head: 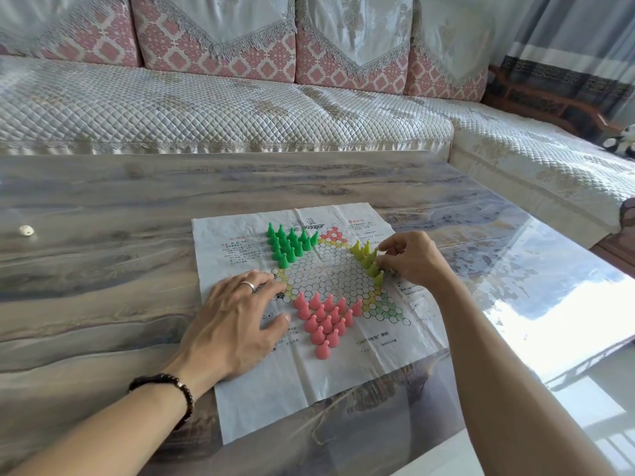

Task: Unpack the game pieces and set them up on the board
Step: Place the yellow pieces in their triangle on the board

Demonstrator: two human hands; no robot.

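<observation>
Three sets of pieces are seen on the paper board (309, 365): green pieces (288, 245) and pink pieces (324, 319) ranked, yellow pieces (367, 257) being pinched into line by the right hand (412, 259), while the sheet is pinned to the surface (103, 207) by the spread left hand (237, 324).

Home living room. Corner sofa (220, 108) runs along 12 o'clock and turns toward 2 o'clock, covered in pale quilted throws. Back cushions (220, 39) in pink lattice fabric, draped with lace-edged covers. Curtain (563, 36) at 1 o'clock, grey with a dark patterned band. Low glossy wood-grain table (103, 201) in front of the sofa, a paper game board (378, 355) spread on it.
</observation>
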